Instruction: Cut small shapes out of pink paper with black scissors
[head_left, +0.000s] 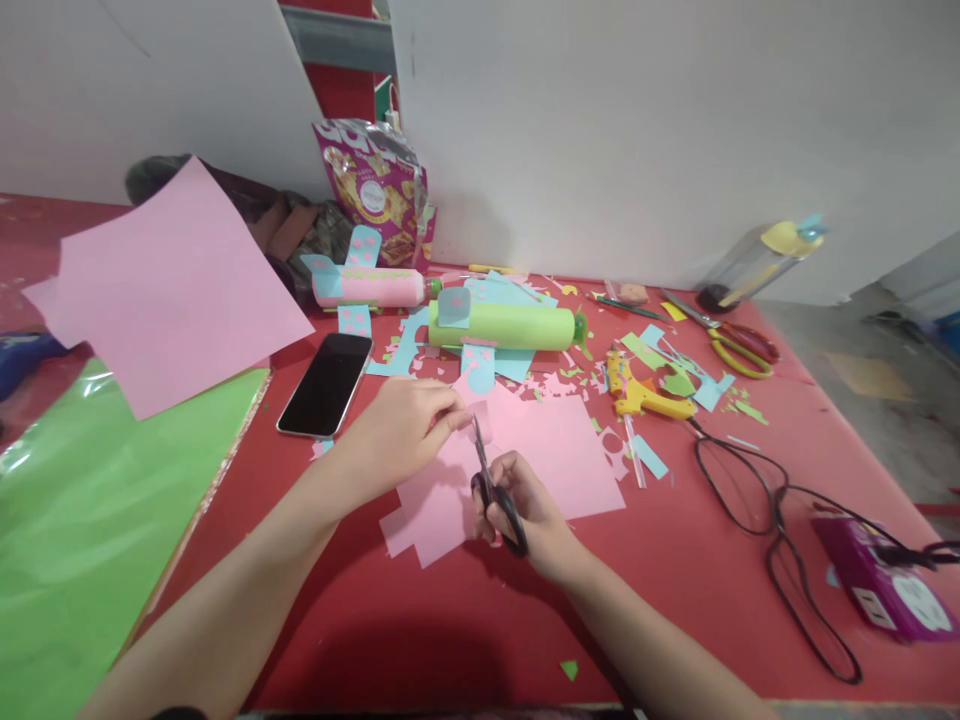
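Craft workspace, small-workshop sort; cannot tell whether in a home or a studio. Evidence: red tabletop [660, 550] strewn with pink, green and blue paper scraps [556, 384]; yellow glue gun [654, 402], corded; black-handled scissors [516, 535], plus large shears [739, 345] near the far right. Plain white panels [600, 140] behind, scuffed grey floor [892, 315] beyond. (Purple snack bag [375, 195] propped among the supplies.)

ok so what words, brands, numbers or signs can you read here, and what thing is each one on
No text can be read with certainty.
Snack bag: large white letters along the top, too creased and blurred to read; smaller print also illegible.
Purple box: print on its sides, too small and blurred to read.
Phone: dark screen, no text visible.
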